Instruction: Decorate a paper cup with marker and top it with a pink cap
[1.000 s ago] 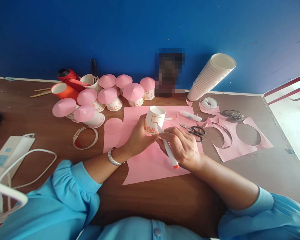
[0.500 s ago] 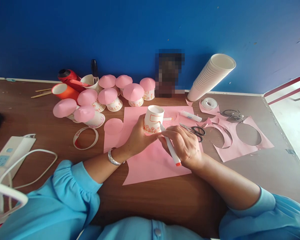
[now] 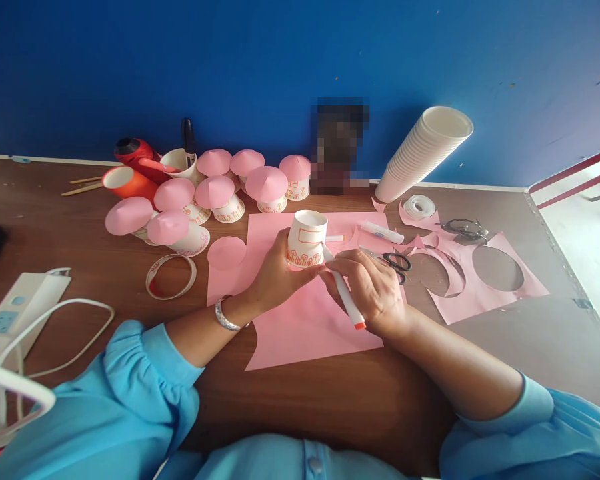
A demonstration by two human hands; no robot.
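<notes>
A white paper cup [image 3: 306,233] is held bottom-up by my left hand [image 3: 276,270], which is closed around its side. Red flowers run along the cup's lower rim, with a red rectangle outline above them. Between the fingers of my right hand [image 3: 373,290] is a white marker [image 3: 347,298] with a red end, its tip at the right side of the cup. Pink paper [image 3: 300,330] lies under both hands. Just beyond my right hand rest the black-handled scissors [image 3: 397,263], partly hidden, and a white tube [image 3: 382,232].
Several decorated cups with pink cone tops [image 3: 267,185] stand at the back left. A tall stack of paper cups [image 3: 425,153] leans by the wall. Cut pink scraps [image 3: 533,270] and a white roll [image 3: 419,207] lie right; a tape ring [image 3: 171,277] and power strip [image 3: 23,310] lie left.
The marker and my right hand have shifted very slightly to the right along the cup. My left hand keeps its hold on the cup, nearly still.
</notes>
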